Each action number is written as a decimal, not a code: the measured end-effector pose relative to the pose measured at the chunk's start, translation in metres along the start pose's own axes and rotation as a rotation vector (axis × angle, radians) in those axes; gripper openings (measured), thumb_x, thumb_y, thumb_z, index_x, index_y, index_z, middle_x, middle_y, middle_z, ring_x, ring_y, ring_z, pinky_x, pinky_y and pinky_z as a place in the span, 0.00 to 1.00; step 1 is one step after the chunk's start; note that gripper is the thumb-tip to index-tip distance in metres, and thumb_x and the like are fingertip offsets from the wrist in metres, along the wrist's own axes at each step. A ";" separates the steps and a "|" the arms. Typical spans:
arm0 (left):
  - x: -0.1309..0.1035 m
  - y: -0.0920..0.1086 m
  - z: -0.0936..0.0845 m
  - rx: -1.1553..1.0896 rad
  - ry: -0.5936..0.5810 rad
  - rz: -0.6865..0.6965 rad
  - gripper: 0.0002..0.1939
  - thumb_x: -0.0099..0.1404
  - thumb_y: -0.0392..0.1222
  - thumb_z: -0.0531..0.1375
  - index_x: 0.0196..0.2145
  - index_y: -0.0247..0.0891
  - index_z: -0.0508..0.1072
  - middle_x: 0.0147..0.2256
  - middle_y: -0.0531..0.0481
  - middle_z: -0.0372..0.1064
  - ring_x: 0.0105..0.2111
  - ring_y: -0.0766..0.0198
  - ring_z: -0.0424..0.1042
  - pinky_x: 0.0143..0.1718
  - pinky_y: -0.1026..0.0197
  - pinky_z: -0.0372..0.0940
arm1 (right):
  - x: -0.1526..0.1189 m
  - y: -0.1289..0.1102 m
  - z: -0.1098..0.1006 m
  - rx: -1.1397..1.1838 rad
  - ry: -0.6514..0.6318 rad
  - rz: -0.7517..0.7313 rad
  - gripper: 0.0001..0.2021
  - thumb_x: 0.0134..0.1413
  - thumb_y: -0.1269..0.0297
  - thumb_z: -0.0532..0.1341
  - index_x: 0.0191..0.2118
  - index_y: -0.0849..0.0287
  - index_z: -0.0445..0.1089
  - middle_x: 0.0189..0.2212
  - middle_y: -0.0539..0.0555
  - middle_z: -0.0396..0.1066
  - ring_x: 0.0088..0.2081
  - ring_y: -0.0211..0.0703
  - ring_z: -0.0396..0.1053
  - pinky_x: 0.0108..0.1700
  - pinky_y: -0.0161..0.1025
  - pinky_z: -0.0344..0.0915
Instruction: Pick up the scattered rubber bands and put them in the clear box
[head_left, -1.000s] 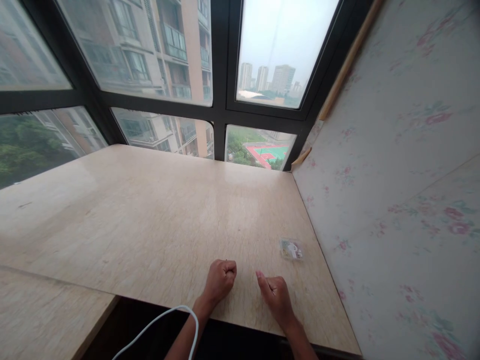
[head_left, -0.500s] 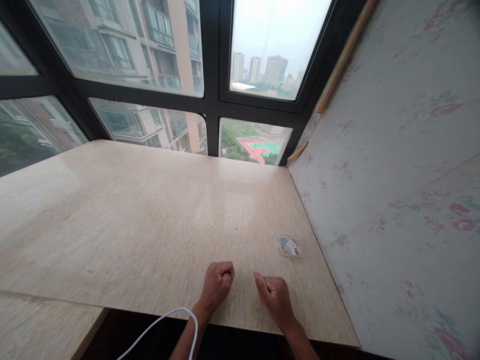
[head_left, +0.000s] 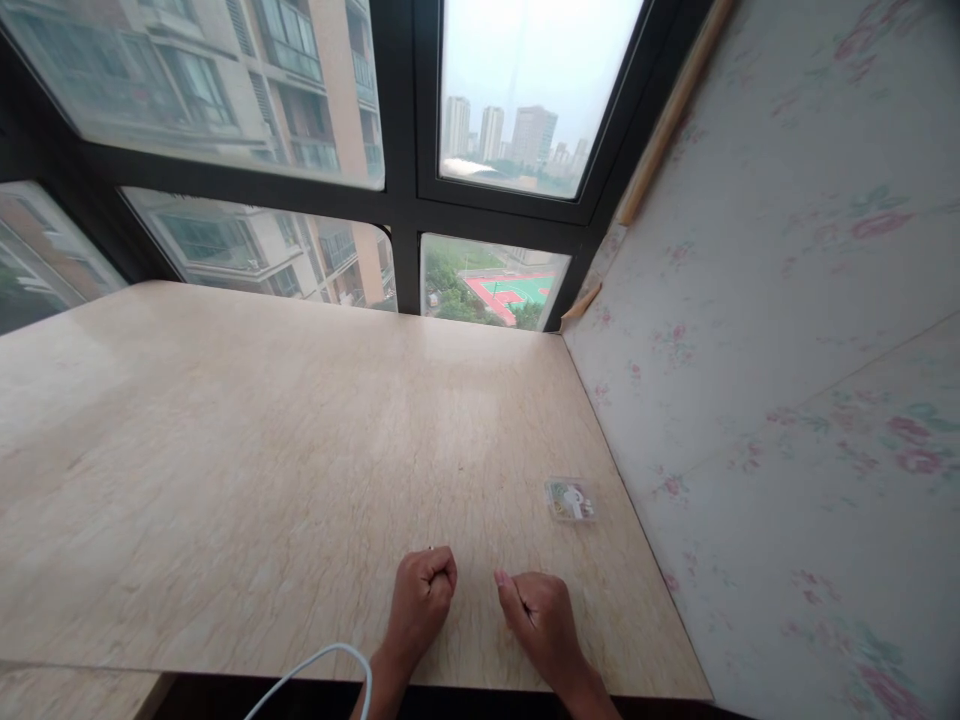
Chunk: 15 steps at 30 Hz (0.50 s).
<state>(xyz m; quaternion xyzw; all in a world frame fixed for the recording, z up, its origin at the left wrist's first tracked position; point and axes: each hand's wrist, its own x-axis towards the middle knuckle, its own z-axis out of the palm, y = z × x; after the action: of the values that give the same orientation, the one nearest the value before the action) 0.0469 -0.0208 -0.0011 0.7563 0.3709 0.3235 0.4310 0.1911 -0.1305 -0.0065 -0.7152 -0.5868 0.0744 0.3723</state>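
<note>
Two hands (head_left: 480, 605), fisted, on one table (head_left: 262, 450); one clear packet (head_left: 571, 500) nearby

Hands in view: two, one left hand (head_left: 421, 592) and one right hand (head_left: 537, 614), both at the near edge. Table (head_left: 247, 450): one, light wood-grain top. Small clear plastic box (head_left: 571, 500): one, lying on the table near the right wall. White cable (head_left: 315, 668): one, by the left forearm. Window panes (head_left: 517, 90): five counted within the dark frame. Flowered wall panel (head_left: 787, 330): one, right side.
</note>
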 end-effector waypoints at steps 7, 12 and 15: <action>0.001 0.004 -0.002 -0.034 0.017 -0.024 0.07 0.45 0.34 0.46 0.12 0.38 0.56 0.12 0.54 0.54 0.15 0.69 0.56 0.20 0.67 0.49 | 0.003 -0.002 0.000 -0.002 0.031 -0.006 0.26 0.64 0.65 0.51 0.12 0.60 0.57 0.10 0.45 0.55 0.14 0.29 0.53 0.22 0.33 0.46; 0.003 0.007 -0.003 -0.072 0.021 -0.047 0.08 0.44 0.35 0.46 0.11 0.38 0.57 0.12 0.54 0.55 0.15 0.68 0.56 0.19 0.67 0.50 | 0.003 -0.001 0.001 -0.016 0.033 -0.023 0.26 0.63 0.65 0.51 0.12 0.60 0.56 0.10 0.45 0.54 0.14 0.30 0.52 0.22 0.35 0.44; 0.004 0.007 -0.003 -0.075 0.038 -0.043 0.08 0.44 0.35 0.46 0.11 0.38 0.58 0.11 0.54 0.56 0.14 0.68 0.56 0.19 0.67 0.50 | 0.003 0.000 0.001 -0.017 0.034 -0.019 0.26 0.63 0.65 0.51 0.12 0.60 0.55 0.10 0.45 0.53 0.14 0.30 0.51 0.22 0.36 0.43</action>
<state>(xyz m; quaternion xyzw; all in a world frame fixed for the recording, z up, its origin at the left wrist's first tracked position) 0.0484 -0.0192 0.0072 0.7252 0.3828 0.3422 0.4588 0.1913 -0.1279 -0.0062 -0.7138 -0.5878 0.0537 0.3769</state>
